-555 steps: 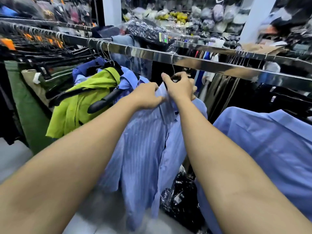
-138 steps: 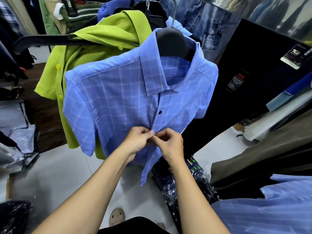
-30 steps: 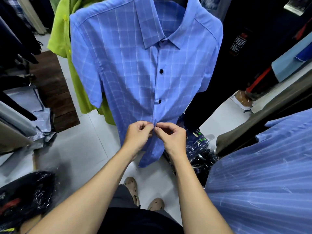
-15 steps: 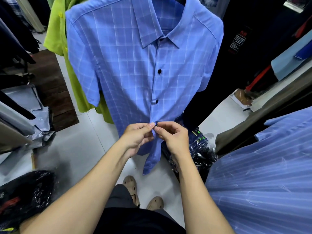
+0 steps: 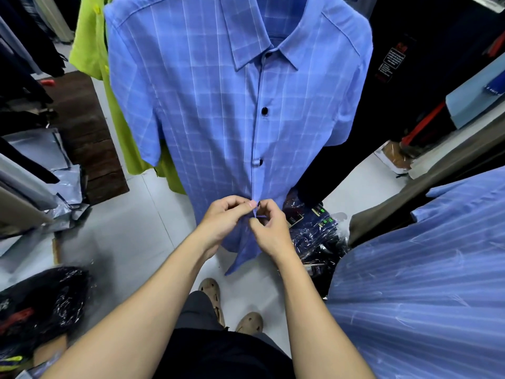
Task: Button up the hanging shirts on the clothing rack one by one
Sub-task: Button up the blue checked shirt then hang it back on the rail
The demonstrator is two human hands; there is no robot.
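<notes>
On hanging shirt (image 5: 207,110), both hands pinching placket

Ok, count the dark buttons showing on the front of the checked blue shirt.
4 showing on the checked blue shirt: one under the collar, one mid-chest, one lower on the placket, one between the hands at the thumbs. More may be hidden behind the hands.

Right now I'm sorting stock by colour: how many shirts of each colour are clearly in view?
Blue checked shirt, pinched by left hand and right hand: 1
Blue striped shirt: 1
Lime green shirt: 1
Total: 3
</notes>
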